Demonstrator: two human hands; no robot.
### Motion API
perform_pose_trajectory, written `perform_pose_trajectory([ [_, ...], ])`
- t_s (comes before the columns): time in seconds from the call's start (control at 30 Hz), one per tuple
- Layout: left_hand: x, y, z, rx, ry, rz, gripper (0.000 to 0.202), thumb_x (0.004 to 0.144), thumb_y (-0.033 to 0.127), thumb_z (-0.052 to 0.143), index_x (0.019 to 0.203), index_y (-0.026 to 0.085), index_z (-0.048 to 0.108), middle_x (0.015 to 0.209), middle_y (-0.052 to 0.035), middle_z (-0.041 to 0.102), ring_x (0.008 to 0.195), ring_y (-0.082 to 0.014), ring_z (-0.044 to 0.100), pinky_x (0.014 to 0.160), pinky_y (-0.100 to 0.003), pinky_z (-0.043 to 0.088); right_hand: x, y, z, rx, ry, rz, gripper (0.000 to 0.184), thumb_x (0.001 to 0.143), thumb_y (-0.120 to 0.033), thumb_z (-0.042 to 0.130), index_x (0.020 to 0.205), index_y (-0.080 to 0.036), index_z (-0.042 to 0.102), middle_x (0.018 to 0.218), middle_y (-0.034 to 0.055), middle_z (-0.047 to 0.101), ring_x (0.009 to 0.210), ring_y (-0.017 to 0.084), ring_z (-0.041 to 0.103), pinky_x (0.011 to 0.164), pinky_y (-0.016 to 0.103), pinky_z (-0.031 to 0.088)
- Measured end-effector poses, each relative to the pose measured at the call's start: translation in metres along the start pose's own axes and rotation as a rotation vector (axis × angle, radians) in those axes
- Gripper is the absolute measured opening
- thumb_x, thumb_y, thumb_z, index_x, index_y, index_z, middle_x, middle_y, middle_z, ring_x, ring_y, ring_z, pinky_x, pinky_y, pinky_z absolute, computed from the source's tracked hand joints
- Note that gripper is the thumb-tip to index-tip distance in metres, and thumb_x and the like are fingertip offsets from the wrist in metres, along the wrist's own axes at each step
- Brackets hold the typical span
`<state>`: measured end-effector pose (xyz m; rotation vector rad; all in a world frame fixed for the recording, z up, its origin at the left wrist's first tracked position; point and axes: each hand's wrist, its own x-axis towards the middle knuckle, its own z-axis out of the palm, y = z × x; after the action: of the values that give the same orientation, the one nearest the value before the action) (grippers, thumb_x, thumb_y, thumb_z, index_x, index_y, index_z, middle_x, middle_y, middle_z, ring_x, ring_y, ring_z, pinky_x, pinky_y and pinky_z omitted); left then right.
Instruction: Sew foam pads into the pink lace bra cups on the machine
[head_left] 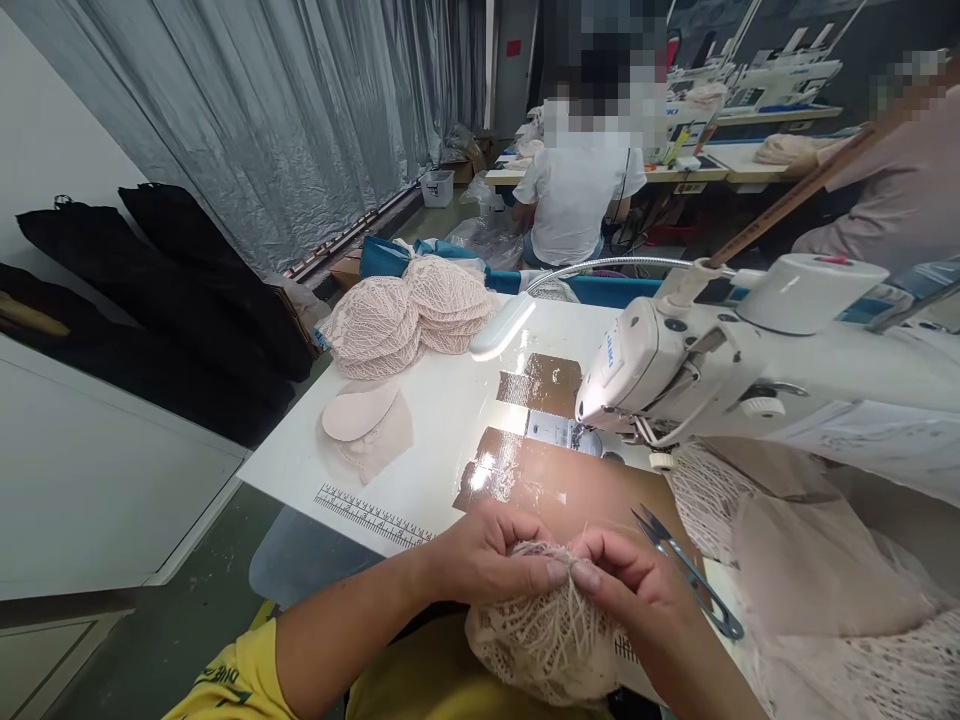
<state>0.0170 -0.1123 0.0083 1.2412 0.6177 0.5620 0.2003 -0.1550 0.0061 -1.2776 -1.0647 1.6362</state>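
A beige lace bra cup hangs over the table's front edge, close to my body. My left hand pinches its upper edge between thumb and fingers. Right beside it, my right hand grips the same edge, with the two thumbs almost meeting. Dark thread snips lie just right of my right hand. Beyond both hands is the sewing machine, its lamp-lit needle area above a brown taped sheet.
Stacked lace cups sit at the table's far left, with a smooth cup piece nearer. A printed ruler marks the front edge. Sheer and lace fabric fills the right side. A co-worker sits ahead.
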Motion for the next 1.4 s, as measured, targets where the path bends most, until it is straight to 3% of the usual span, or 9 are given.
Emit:
perform_pose_trajectory([
  [0.17,0.009,-0.01,0.004,-0.276,0.171,-0.121,0.037,0.068,0.043,0.076,0.066,0.013,0.054,0.055,0.0033,0.047,0.047,-0.006,0.039,0.047,-0.019,0.031,0.006,-0.002,-0.003,0.076,-0.024,0.04,0.037,0.072,-0.053,0.07,0.068,-0.018,0.056,0.057,-0.0051,0.043,0.055,0.01,0.036,0.053,0.023,0.027],
  [0.3,0.0,0.015,-0.027,-0.299,0.466,-0.043,0.032,0.068,0.039,0.073,0.067,0.015,0.052,0.057,0.0027,0.051,0.048,-0.0086,0.045,0.048,-0.02,0.035,0.001,-0.017,-0.019,0.013,0.123,-0.035,0.033,0.071,-0.053,0.07,0.079,-0.021,0.065,0.072,0.0005,0.06,0.068,0.016,0.051,0.066,0.028,0.041],
  [0.5,0.0,0.067,-0.069,0.613,0.932,0.309,0.027,0.081,0.03,0.06,0.06,0.018,0.049,0.055,0.0043,0.04,0.053,-0.0102,0.038,0.055,-0.022,0.032,-0.015,-0.029,-0.04,-0.198,0.345,-0.032,0.034,0.068,-0.056,0.071,0.079,-0.024,0.068,0.078,0.0012,0.063,0.071,0.017,0.056,0.068,0.027,0.045],
  [0.6,0.037,0.048,-0.053,1.024,0.716,0.388,0.029,0.081,0.024,0.054,0.054,0.019,0.045,0.056,0.0008,0.041,0.056,-0.0139,0.037,0.06,-0.028,0.032,-0.01,-0.032,-0.042,-0.366,0.289,-0.104,0.03,0.072,-0.054,0.067,0.081,-0.025,0.067,0.076,0.0011,0.064,0.068,0.018,0.056,0.061,0.026,0.045],
  [0.7,0.077,0.006,-0.025,1.117,0.39,0.422,0.026,0.082,0.017,0.046,0.056,0.021,0.047,0.056,-0.0028,0.041,0.059,-0.0187,0.037,0.063,-0.034,0.034,0.005,-0.034,-0.047,-0.589,0.194,-0.16,0.024,0.08,-0.047,0.058,0.087,-0.025,0.068,0.08,0.0023,0.068,0.07,0.02,0.06,0.061,0.028,0.046],
  [0.87,0.093,-0.041,0.007,1.083,0.274,0.44,0.031,0.082,0.017,0.039,0.052,0.023,0.041,0.051,-0.0002,0.026,0.054,-0.0192,0.031,0.062,-0.038,0.035,0.034,-0.03,-0.053,-0.984,0.085,-0.294,0.032,0.09,-0.026,0.037,0.102,-0.023,0.066,0.108,0.0068,0.066,0.095,0.022,0.062,0.079,0.033,0.048],
  [1.03,0.079,-0.02,0.004,1.1,0.228,0.416,0.029,0.084,0.02,0.042,0.055,0.021,0.043,0.052,0.0003,0.029,0.053,-0.0164,0.028,0.062,-0.036,0.035,0.049,-0.012,-0.04,-1.42,0.11,-0.409,0.036,0.086,-0.007,0.033,0.091,-0.02,0.067,0.086,0.0049,0.063,0.073,0.017,0.06,0.06,0.027,0.046],
  [1.2,0.076,0.011,-0.018,1.136,0.044,0.341,0.031,0.092,0.023,0.041,0.068,0.017,0.059,0.067,-0.0066,0.057,0.063,-0.017,0.048,0.065,-0.029,0.039,0.053,0.007,-0.038,-1.553,0.186,-0.447,0.041,0.082,-0.001,0.041,0.108,-0.018,0.067,0.094,0.0079,0.065,0.081,0.022,0.061,0.062,0.03,0.047],
  [1.4,0.091,-0.004,-0.033,1.221,0.046,0.43,0.032,0.092,0.018,0.038,0.101,0.011,0.067,0.111,-0.0183,0.065,0.079,-0.0224,0.055,0.075,-0.037,0.042,0.06,0.011,-0.041,-1.751,0.264,-0.468,0.057,0.078,0.007,0.038,0.122,-0.019,0.063,0.101,0.0086,0.067,0.078,0.021,0.063,0.064,0.032,0.051],
])
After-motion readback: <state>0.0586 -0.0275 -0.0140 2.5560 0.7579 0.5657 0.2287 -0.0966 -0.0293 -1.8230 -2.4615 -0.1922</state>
